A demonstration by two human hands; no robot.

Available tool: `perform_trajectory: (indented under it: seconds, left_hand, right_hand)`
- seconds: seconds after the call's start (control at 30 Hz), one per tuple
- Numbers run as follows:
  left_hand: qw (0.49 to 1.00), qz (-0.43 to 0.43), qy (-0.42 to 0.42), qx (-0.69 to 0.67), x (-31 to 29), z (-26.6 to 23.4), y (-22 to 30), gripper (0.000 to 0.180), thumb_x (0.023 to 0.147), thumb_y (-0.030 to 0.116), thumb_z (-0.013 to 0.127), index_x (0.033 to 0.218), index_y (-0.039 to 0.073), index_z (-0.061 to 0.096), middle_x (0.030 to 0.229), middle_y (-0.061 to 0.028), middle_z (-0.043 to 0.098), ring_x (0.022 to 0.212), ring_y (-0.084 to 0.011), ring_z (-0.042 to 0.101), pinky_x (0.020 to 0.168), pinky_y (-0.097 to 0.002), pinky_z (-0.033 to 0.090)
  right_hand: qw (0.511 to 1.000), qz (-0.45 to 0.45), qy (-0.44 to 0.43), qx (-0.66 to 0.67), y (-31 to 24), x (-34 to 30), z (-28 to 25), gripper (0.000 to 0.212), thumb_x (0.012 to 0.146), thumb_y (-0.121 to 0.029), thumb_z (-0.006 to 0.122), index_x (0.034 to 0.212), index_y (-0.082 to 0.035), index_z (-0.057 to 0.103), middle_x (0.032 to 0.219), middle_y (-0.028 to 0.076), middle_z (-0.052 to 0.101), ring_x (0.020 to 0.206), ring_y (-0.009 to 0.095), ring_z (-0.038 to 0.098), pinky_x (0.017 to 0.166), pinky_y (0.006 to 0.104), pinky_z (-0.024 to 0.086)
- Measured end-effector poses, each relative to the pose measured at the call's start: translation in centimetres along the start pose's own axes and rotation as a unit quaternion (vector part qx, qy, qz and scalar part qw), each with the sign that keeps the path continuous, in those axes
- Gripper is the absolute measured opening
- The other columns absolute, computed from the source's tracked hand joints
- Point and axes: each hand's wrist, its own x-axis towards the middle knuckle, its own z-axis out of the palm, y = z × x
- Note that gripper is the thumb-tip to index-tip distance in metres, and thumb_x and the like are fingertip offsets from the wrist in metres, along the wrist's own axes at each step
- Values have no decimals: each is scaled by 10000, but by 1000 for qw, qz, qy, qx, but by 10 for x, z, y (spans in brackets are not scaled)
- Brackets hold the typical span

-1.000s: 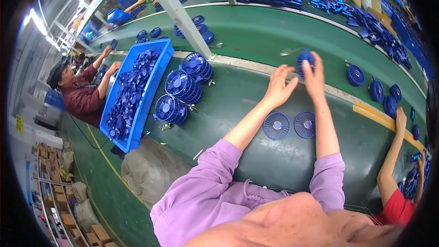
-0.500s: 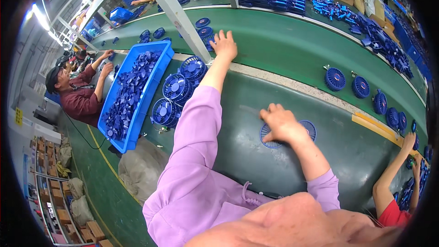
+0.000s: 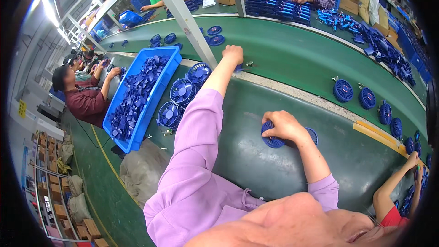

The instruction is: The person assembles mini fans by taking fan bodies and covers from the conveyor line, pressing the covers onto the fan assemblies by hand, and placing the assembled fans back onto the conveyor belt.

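My left hand (image 3: 233,55) is stretched out to the belt's near edge, its fingers curled down over a blue fan part. Only a sliver of that part (image 3: 238,67) shows under the hand, with a small wired piece (image 3: 249,64) beside it. Over the dark green worktop, my right hand (image 3: 284,126) grips a round blue fan grille (image 3: 273,138) between thumb and fingers. A second blue grille (image 3: 313,135) lies partly hidden behind the right wrist. Stacked round blue fan housings (image 3: 182,90) stand left of my left forearm.
A blue tray (image 3: 137,143) heaped with blue fan blades is at the left. A grey post (image 3: 187,23) rises near my left hand. More fan units (image 3: 343,91) lie on the green belt (image 3: 283,48). Co-workers sit left, across and at the right, where a bare arm (image 3: 388,185) reaches in.
My left hand has gone from spread fingers to curled over a blue fan part. My right fingers have closed on the grille. The whole view has shifted slightly.
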Motion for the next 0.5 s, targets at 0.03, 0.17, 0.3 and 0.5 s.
perform_trajectory:
  seconds: [0.03, 0.17, 0.3, 0.5]
  left_hand:
    - [999, 30, 35, 8, -9, -8, 32, 265, 763, 205, 666, 1018, 138, 697, 1013, -134, 683, 980, -344, 637, 870, -410, 511]
    - [996, 37, 5, -79, -29, -17, -6, 361, 773, 390, 707, 966, 87, 668, 925, -147, 681, 887, -341, 644, 804, -423, 516]
    - [951, 35, 111, -286, -48, 4, -2, 307, 808, 333, 684, 869, 53, 576, 852, -155, 680, 852, -327, 659, 717, -407, 516]
    - [728, 41, 73, -680, -109, 23, 76, 374, 770, 84, 564, 1129, -19, 571, 798, -104, 653, 704, -165, 633, 612, -317, 520]
  right_hand:
    - [999, 12, 28, 18, 16, -6, -5, 385, 652, -243, 796, 966, -77, 647, 891, 154, 675, 881, 341, 645, 777, 410, 502]
    - [981, -39, 119, 149, -2, -2, -22, 337, 696, -143, 742, 1001, -52, 633, 851, 122, 672, 829, 256, 666, 753, 352, 510]
    - [944, -34, 223, 240, 7, 4, -38, 348, 761, -52, 685, 1100, -52, 609, 818, 65, 645, 719, 115, 633, 689, 261, 510]
    - [852, 8, 397, 340, 34, 14, -45, 341, 836, -27, 642, 1173, -53, 596, 874, 31, 605, 735, 107, 603, 664, 236, 513]
